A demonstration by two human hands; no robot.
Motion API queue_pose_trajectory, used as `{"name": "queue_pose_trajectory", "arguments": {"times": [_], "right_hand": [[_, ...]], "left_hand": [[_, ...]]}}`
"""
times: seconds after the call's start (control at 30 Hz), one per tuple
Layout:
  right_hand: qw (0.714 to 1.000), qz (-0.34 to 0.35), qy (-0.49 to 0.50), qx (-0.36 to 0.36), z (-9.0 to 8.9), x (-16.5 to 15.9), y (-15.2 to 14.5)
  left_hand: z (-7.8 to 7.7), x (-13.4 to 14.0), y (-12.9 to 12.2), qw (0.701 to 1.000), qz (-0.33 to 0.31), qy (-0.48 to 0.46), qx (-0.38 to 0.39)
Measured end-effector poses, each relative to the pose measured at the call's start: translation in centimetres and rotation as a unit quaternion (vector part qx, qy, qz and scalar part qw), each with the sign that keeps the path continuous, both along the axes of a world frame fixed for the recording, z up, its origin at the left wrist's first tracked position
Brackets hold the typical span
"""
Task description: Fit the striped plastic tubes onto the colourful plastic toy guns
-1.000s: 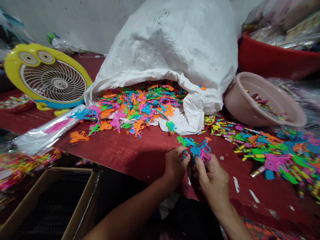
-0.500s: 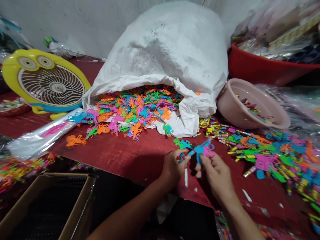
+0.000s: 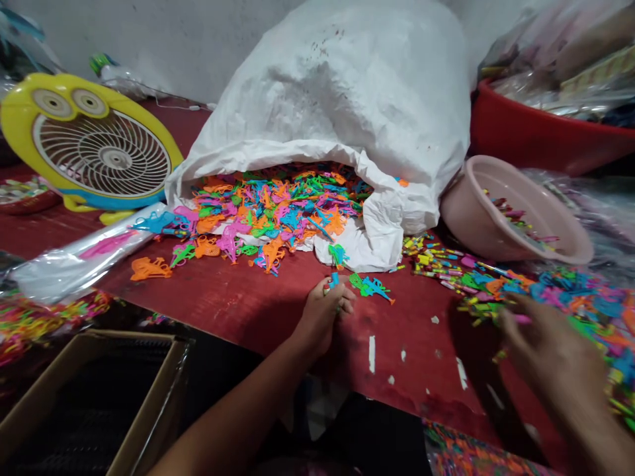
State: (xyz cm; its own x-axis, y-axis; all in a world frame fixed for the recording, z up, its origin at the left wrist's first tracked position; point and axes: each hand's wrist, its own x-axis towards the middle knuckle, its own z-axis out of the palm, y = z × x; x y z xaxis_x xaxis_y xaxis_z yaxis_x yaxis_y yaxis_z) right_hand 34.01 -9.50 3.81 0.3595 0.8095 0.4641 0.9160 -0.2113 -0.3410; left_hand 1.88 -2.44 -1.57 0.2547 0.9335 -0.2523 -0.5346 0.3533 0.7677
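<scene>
My left hand [image 3: 322, 311] is closed around small tubes [image 3: 334, 280] with blue ends, mostly hidden by the fingers. Just right of it on the red table [image 3: 238, 297] lie a green and a blue flat plastic toy piece [image 3: 374, 288]. At the right, my right hand [image 3: 550, 350] hangs over the near left edge of a mixed pile [image 3: 555, 291] of coloured plastic pieces and small wrapped tubes. Motion smears its fingers, so whether they hold anything is unclear. A big white sack [image 3: 337, 86] lies open, spilling orange, pink, green and blue plastic pieces [image 3: 278, 205].
A yellow fan [image 3: 112, 155] stands at the left beside a clear plastic bag [image 3: 69, 264]. A pink basin [image 3: 461, 205] holding small tubes and a red tub [image 3: 536, 139] are at the right. An open cardboard box [image 3: 149, 383] sits below the table's front edge.
My right hand has moved right, from beside my left hand to the pile. The blue and pink piece between the hands is gone from there. My left hand has shifted slightly left, still holding tubes.
</scene>
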Motion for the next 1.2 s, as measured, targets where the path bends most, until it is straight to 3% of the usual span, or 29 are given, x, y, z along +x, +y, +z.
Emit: {"name": "queue_pose_trajectory", "arguments": {"times": [0.07, 0.13, 0.2, 0.27, 0.37, 0.43, 0.5, 0.53, 0.63, 0.7, 0.77, 0.87, 1.0, 1.1, 1.2], "right_hand": [[0.985, 0.160, -0.005, -0.072, -1.2, -5.0, 1.9], [0.957, 0.258, -0.030, -0.131, -2.0, -9.2, 4.0], [0.934, 0.289, -0.096, -0.186, -2.5, -11.9, 5.6], [0.923, 0.274, -0.152, -0.224, -2.9, -13.3, 6.2], [0.934, 0.251, -0.128, -0.221, -3.5, -13.6, 5.9], [0.943, 0.270, -0.017, -0.192, -3.7, -13.2, 5.3], [0.928, 0.284, 0.167, -0.175, -3.6, -12.9, 4.6], [0.904, 0.279, 0.272, -0.178, -3.5, -12.8, 4.2], [0.794, 0.247, 0.511, -0.218, -2.7, -13.3, 3.1], [0.742, 0.242, 0.579, -0.235, -2.4, -14.0, 2.5], [0.721, 0.240, 0.607, -0.234, -2.3, -14.6, 2.1], [0.725, 0.245, 0.607, -0.216, -2.3, -15.0, 1.5], [0.782, 0.273, 0.512, -0.229, -1.1, -13.7, 1.3], [0.833, 0.252, 0.438, -0.223, 0.5, -11.8, 2.0], [0.832, 0.278, 0.410, -0.251, 1.4, -10.5, 3.4]], "left_hand": [[-0.1, 0.2, -0.1, 0.999, -0.003, 0.016, 0.032], [-0.1, 0.3, -0.2, 0.998, -0.007, 0.026, 0.051], [-0.1, 0.2, -0.3, 0.998, -0.006, 0.027, 0.058], [-0.2, 0.1, -0.3, 0.998, -0.005, 0.027, 0.064], [-0.5, 0.1, -0.4, 0.997, -0.001, 0.037, 0.065], [-0.6, 0.2, -0.6, 0.997, 0.010, 0.056, 0.060], [-0.6, 0.5, -0.7, 0.995, 0.030, 0.078, 0.057], [-0.5, 0.7, -0.8, 0.994, 0.039, 0.085, 0.055], [-0.2, 1.5, -1.0, 0.995, 0.028, 0.085, 0.050], [0.2, 2.2, -1.2, 0.995, 0.002, 0.082, 0.050], [0.5, 2.8, -1.3, 0.994, -0.011, 0.089, 0.055], [0.9, 3.2, -1.3, 0.994, 0.003, 0.092, 0.059], [1.1, 2.9, -1.1, 0.994, 0.005, 0.086, 0.068], [0.8, 2.7, -0.9, 0.989, -0.050, 0.097, 0.096], [0.2, 2.8, -1.0, 0.977, -0.109, 0.117, 0.139]]}}
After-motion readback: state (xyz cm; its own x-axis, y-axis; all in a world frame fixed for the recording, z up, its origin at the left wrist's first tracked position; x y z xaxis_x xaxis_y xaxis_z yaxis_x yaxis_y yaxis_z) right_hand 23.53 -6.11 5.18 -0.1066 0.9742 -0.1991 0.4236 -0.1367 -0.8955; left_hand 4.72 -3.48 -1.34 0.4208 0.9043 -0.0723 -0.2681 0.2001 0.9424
